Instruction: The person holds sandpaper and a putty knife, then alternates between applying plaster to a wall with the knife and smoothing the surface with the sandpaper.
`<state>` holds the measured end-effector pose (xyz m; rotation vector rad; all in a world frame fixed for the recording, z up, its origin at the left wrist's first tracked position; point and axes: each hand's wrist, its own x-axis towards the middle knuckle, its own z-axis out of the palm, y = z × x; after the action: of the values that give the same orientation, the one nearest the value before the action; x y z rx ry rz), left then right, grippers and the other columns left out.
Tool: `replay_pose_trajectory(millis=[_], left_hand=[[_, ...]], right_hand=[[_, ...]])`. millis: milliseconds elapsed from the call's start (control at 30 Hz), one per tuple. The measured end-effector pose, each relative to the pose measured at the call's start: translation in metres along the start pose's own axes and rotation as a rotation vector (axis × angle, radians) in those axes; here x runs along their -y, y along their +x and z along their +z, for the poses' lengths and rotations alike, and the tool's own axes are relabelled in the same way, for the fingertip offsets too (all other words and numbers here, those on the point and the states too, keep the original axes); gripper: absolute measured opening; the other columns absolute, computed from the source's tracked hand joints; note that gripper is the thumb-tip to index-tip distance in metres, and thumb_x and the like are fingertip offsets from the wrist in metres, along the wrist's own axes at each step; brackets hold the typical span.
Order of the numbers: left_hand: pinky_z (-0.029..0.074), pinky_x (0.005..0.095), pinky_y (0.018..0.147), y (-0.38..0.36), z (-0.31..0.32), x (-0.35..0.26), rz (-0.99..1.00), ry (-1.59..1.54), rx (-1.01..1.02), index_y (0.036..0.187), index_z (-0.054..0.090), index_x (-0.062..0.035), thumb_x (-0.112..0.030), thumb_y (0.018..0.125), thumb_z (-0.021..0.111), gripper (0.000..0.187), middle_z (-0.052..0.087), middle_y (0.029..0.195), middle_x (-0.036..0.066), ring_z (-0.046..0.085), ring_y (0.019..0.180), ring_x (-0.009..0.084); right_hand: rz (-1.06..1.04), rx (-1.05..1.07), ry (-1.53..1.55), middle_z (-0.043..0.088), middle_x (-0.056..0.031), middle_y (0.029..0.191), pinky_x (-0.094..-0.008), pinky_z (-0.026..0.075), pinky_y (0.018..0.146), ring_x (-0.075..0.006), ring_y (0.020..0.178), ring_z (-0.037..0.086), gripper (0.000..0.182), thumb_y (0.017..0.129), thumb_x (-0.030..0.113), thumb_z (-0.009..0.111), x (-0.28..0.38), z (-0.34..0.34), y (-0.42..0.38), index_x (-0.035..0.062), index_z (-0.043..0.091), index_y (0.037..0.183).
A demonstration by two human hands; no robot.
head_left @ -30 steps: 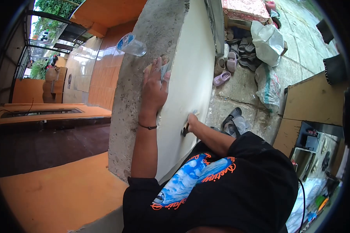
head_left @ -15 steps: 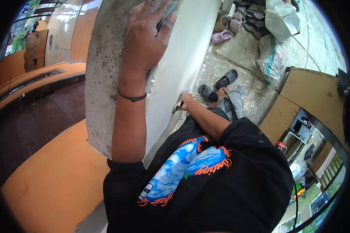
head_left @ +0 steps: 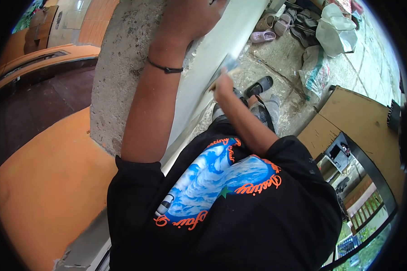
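My left hand [head_left: 194, 20] is at the top edge over the rough concrete ledge [head_left: 122, 67], its back showing and its fingers mostly cut off; what it holds, if anything, is hidden. A dark band circles that wrist. Lower and to the right, my right hand [head_left: 224, 86] is closed around a flat-bladed tool [head_left: 231, 64], which is blurred. The tool's blade is beside the smooth pale face of the wall [head_left: 196, 77].
Shoes [head_left: 262, 36] and a white bag [head_left: 335, 31] lie on the concrete floor [head_left: 276, 61], with a woven sack [head_left: 314, 72] nearby. A brown board [head_left: 357, 113] stands at right. Orange wall [head_left: 49, 176] lies at left.
My left hand has moved up and right, partly out of view. My right hand has risen with the tool, whose blade now shows beyond the fingers. The view has shifted slightly.
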<state>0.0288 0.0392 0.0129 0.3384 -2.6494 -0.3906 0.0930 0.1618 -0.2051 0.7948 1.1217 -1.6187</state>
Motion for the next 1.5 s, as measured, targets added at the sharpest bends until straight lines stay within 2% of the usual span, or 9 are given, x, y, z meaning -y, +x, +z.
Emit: replay_pose_trajectory(millis=[133, 200, 400, 700, 767, 833, 933, 1067, 1500], left_hand=[[0.033, 0.0373, 0.101, -0.004, -0.001, -0.003, -0.038, -0.073, -0.022, 0.119, 0.053, -0.0018, -0.014, 0.085, 0.052, 0.036, 0.051, 0.123, 0.020, 0.044, 0.118, 0.0336], [0.033, 0.0374, 0.101, -0.003, -0.005, -0.001, -0.045, -0.080, -0.039, 0.119, 0.053, -0.0019, -0.013, 0.085, 0.052, 0.036, 0.051, 0.122, 0.020, 0.044, 0.118, 0.0336], [0.032, 0.0400, 0.101, -0.009, 0.009, 0.016, -0.075, -0.077, -0.080, 0.121, 0.052, -0.0041, -0.029, 0.091, 0.047, 0.040, 0.051, 0.124, 0.016, 0.042, 0.121, 0.0311], [0.045, 0.0391, 0.065, -0.011, -0.015, 0.016, -0.561, -0.519, -0.052, 0.086, 0.058, 0.0089, -0.043, 0.090, 0.046, 0.053, 0.059, 0.071, 0.023, 0.061, 0.071, 0.0292], [0.040, 0.0405, 0.057, -0.015, -0.006, 0.013, -0.419, -0.633, -0.281, 0.073, 0.054, 0.0095, -0.045, 0.089, 0.046, 0.058, 0.053, 0.058, 0.021, 0.056, 0.059, 0.0246], [0.045, 0.0433, 0.067, -0.018, -0.012, 0.001, -0.538, -0.321, -0.062, 0.083, 0.059, 0.0075, -0.046, 0.090, 0.043, 0.056, 0.059, 0.074, 0.026, 0.060, 0.074, 0.0388], [0.033, 0.0402, 0.099, -0.020, -0.001, -0.008, -0.081, -0.129, -0.090, 0.119, 0.054, -0.0092, -0.031, 0.091, 0.044, 0.037, 0.051, 0.122, 0.021, 0.044, 0.118, 0.0338], [0.023, 0.0403, 0.106, -0.022, -0.003, -0.016, -0.010, -0.012, 0.003, 0.120, 0.053, -0.0048, -0.029, 0.091, 0.045, 0.039, 0.045, 0.128, 0.021, 0.036, 0.126, 0.0310], [0.021, 0.0389, 0.107, -0.015, -0.001, -0.002, -0.083, -0.038, 0.002, 0.120, 0.054, -0.0072, -0.029, 0.089, 0.047, 0.038, 0.044, 0.130, 0.021, 0.036, 0.126, 0.0303]], right_hand=[[0.457, 0.193, -0.017, 0.049, -0.0152, 0.124, -0.0399, 0.044, 0.091, -0.0266, 0.110, 0.050, 0.038, 0.096, 0.026, 0.031, -0.047, -0.032, -0.005, -0.0006, 0.045, 0.119], [0.216, 0.209, 0.020, 0.046, -0.0177, 0.126, -0.0518, 0.036, 0.097, -0.0329, 0.115, 0.046, 0.037, 0.095, 0.021, 0.032, 0.015, -0.001, -0.016, 0.0015, 0.038, 0.126], [-0.386, 0.665, 0.074, 0.046, -0.0156, 0.126, -0.0450, 0.033, 0.102, -0.0300, 0.116, 0.046, 0.040, 0.095, 0.023, 0.036, 0.191, 0.024, -0.082, -0.0014, 0.035, 0.127], [-0.335, 0.727, 0.018, 0.045, -0.0128, 0.128, -0.0455, 0.038, 0.097, -0.0290, 0.115, 0.047, 0.045, 0.093, 0.027, 0.042, 0.190, -0.010, -0.143, 0.0053, 0.034, 0.131], [-0.241, 0.740, -0.042, 0.047, -0.0119, 0.124, -0.0462, 0.041, 0.094, -0.0281, 0.113, 0.048, 0.044, 0.092, 0.024, 0.044, 0.192, -0.009, -0.150, 0.0058, 0.034, 0.130], [-0.419, 0.674, -0.013, 0.047, -0.0115, 0.120, -0.0429, 0.042, 0.093, -0.0257, 0.108, 0.050, 0.039, 0.092, 0.016, 0.046, 0.179, -0.004, -0.134, 0.0063, 0.033, 0.128], [-0.409, 0.319, -0.140, 0.054, -0.0128, 0.109, -0.0357, 0.043, 0.088, -0.0239, 0.098, 0.055, 0.036, 0.092, 0.024, 0.047, 0.136, 0.005, -0.113, -0.0021, 0.044, 0.117], [-0.356, 0.406, -0.487, 0.041, -0.0155, 0.130, -0.0319, 0.027, 0.099, -0.0218, 0.115, 0.040, 0.065, 0.092, 0.049, 0.037, 0.070, 0.027, -0.195, -0.0038, 0.034, 0.131], [-0.619, 0.469, -0.199, 0.042, -0.0126, 0.130, -0.0291, 0.028, 0.100, -0.0205, 0.117, 0.041, 0.060, 0.096, 0.044, 0.030, 0.068, 0.070, -0.123, -0.0035, 0.032, 0.132]])
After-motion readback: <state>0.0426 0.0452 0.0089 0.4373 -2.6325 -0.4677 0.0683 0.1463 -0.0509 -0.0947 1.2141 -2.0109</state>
